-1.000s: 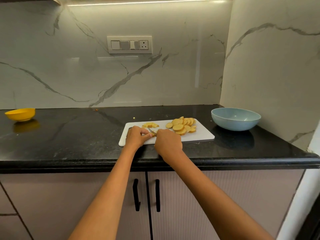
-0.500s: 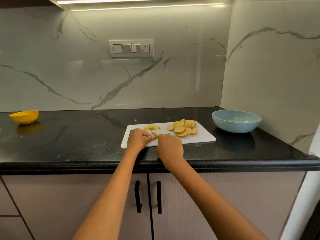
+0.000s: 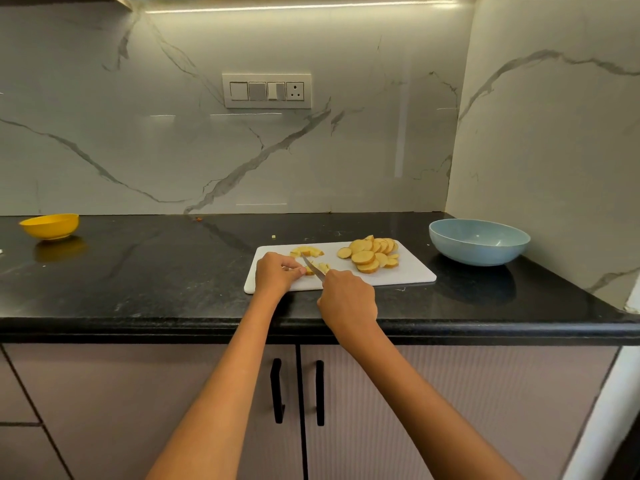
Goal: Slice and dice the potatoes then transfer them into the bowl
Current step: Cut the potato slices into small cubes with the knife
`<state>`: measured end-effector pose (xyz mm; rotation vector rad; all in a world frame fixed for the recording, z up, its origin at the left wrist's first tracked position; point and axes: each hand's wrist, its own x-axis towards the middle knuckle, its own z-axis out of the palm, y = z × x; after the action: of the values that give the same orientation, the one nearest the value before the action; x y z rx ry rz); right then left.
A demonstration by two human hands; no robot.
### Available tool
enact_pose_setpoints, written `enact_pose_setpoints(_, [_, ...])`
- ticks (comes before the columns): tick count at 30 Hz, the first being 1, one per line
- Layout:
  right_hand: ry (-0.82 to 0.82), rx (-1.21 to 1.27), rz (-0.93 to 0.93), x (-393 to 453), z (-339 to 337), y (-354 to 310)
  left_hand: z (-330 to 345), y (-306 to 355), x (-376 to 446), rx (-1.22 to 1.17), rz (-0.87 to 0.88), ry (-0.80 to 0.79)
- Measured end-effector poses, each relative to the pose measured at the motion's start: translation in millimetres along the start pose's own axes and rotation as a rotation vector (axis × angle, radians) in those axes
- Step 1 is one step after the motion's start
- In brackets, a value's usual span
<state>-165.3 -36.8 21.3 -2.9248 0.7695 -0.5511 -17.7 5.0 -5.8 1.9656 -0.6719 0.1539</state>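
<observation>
A white cutting board (image 3: 408, 275) lies on the black counter. A pile of round potato slices (image 3: 372, 252) sits on its right half. Cut potato pieces (image 3: 306, 251) lie at the board's back left. My left hand (image 3: 277, 275) pinches a potato piece (image 3: 320, 267) down on the board. My right hand (image 3: 348, 299) grips a knife (image 3: 311, 265), its blade angled up and left across that piece. The handle is hidden inside my fist. A light blue bowl (image 3: 479, 241) stands to the right of the board, with nothing seen in it.
A yellow bowl (image 3: 50, 226) stands at the far left of the black counter (image 3: 156, 271). A marble side wall (image 3: 554, 150) rises right behind the blue bowl. A small potato scrap (image 3: 273, 236) lies behind the board. Cabinet doors with black handles (image 3: 298, 393) are below the counter edge.
The camera has tilted down a little. My right hand has drawn back towards the counter edge, so more of the knife blade shows beside my left fingers.
</observation>
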Motion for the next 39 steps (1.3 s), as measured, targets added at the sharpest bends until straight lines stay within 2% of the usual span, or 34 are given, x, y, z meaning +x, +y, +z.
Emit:
enact_pose_setpoints(10, [0.024, -0.033, -0.046, 10, -4, -7, -1, 0, -1, 0.012, 0.034, -0.02])
enact_pose_setpoints(21, [-0.039, -0.016, -0.042, 8, -3, -6, -4, 7, -7, 0.04, 0.023, -0.052])
enact_pose_setpoints(29, [-0.087, 0.209, 0.095, 15, -1, 10, -2, 7, -7, 0.065, 0.022, -0.024])
enact_pose_setpoints(34, [0.002, 0.203, 0.081, 11, 7, 14, -2, 6, -5, 0.089, 0.028, -0.013])
enact_pose_setpoints(39, [0.107, 0.007, -0.028, 11, 11, 22, -2, 7, -5, 0.073, 0.039, 0.024])
